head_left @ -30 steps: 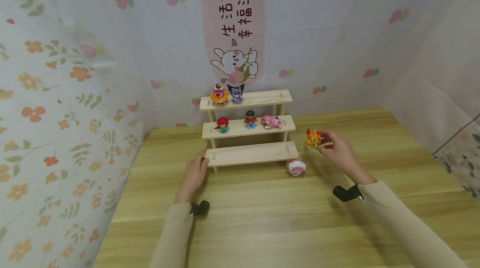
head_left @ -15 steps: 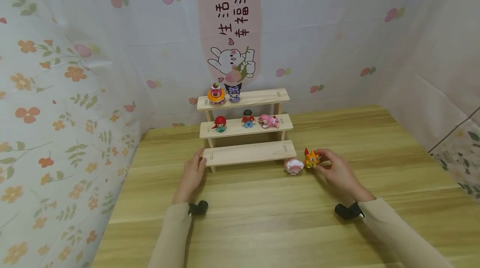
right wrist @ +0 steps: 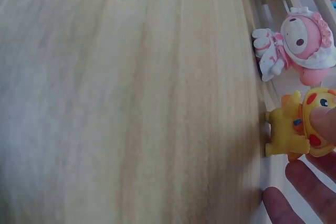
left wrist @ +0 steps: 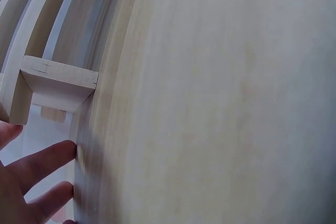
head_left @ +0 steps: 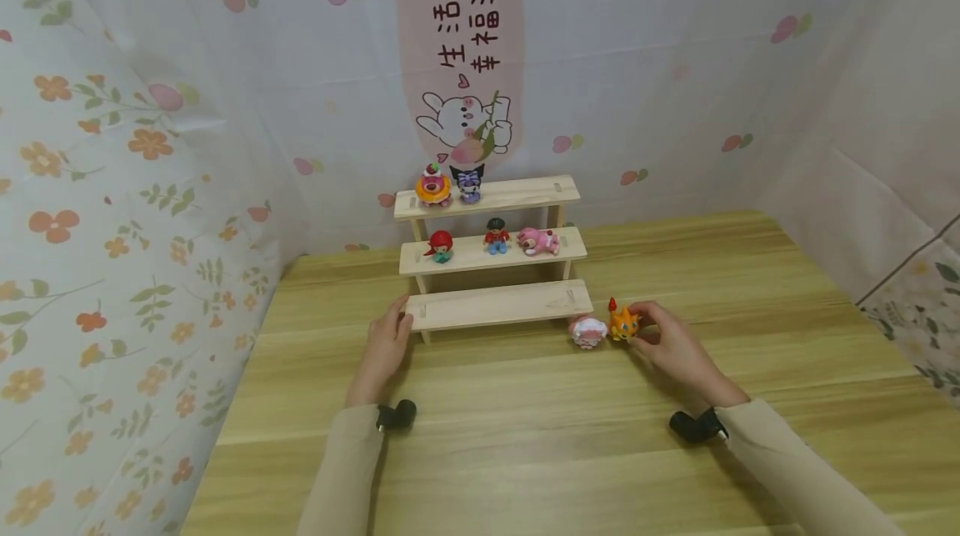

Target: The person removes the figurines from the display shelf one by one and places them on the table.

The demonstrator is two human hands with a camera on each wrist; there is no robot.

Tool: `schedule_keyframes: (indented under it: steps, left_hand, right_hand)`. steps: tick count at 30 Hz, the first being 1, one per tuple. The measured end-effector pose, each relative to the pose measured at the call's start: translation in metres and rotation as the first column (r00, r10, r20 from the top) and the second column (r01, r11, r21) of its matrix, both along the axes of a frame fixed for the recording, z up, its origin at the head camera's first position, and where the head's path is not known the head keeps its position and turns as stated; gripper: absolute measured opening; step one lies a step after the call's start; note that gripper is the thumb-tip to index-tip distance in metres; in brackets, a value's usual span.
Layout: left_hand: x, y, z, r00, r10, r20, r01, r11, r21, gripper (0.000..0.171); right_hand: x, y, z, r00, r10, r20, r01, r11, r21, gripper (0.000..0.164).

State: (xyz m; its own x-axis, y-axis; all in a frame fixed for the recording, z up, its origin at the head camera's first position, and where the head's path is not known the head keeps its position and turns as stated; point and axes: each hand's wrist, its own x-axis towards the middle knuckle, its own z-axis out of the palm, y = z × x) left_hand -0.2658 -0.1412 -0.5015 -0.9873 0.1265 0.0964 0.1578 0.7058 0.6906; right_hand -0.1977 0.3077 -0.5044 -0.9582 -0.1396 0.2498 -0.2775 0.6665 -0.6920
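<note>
My right hand (head_left: 671,348) pinches a yellow-orange toy figurine (head_left: 621,324) with a red-tipped tail, at the right end of a three-step wooden display stand (head_left: 498,308). In the right wrist view, the thumb lies over the figurine's face and its feet are right at the tabletop. Beside it stands a pink figurine in a white frilled hood (right wrist: 302,45), near the stand's front right corner. At the other end, my left hand (head_left: 384,348) touches the end of the lowest shelf. Its fingers are fairly straight, the fingertips (left wrist: 65,149) down at the table.
On the top shelf stand a pink bear with an orange ring (head_left: 433,187) and a purple-black figurine (head_left: 468,185). The middle shelf bears a red-haired figurine (head_left: 440,247), a red-jacketed one (head_left: 496,237) and a pink lying one (head_left: 537,241). A printed cloth (head_left: 637,102) hangs behind.
My right hand has brought the yellow-orange figurine down and toward the front, beside the hooded pink one. The left hand has stayed at the stand's left end.
</note>
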Motion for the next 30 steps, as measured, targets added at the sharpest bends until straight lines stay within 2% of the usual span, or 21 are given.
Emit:
schedule_keyframes:
  steps: [7, 13, 18, 25, 30]
  left_hand:
    - [0.000, -0.001, 0.003, 1.000, -0.007, 0.002, 0.007, 1.000, 0.011, 0.046]
    - [0.001, -0.001, 0.005, 1.000, -0.028, 0.008, 0.028, 1.000, 0.012, 0.046]
    - [0.002, -0.001, 0.007, 0.999, -0.037, 0.025, 0.036, 0.999, 0.021, 0.047]
    - [0.001, -0.002, 0.005, 0.999, -0.023, 0.028, 0.022, 0.999, 0.030, 0.047]
    - [0.001, -0.003, 0.003, 0.999, -0.028, 0.017, 0.028, 0.999, 0.020, 0.047]
  right_hand:
    - [-0.002, 0.000, 0.005, 0.999, 0.031, -0.024, -0.030, 0.999, 0.031, 0.054]
    - [-0.005, 0.002, 0.021, 0.998, 0.048, -0.050, -0.048, 0.999, 0.004, 0.054]
    - [-0.019, -0.001, 0.040, 0.995, 0.047, -0.092, -0.043, 0.998, 0.046, 0.053]
    - [-0.043, -0.015, 0.065, 0.996, 0.081, -0.023, -0.079, 0.994, 0.082, 0.048]
    - [-0.059, -0.031, 0.081, 0.994, 0.102, -0.041, -0.097, 0.991, 0.096, 0.045]
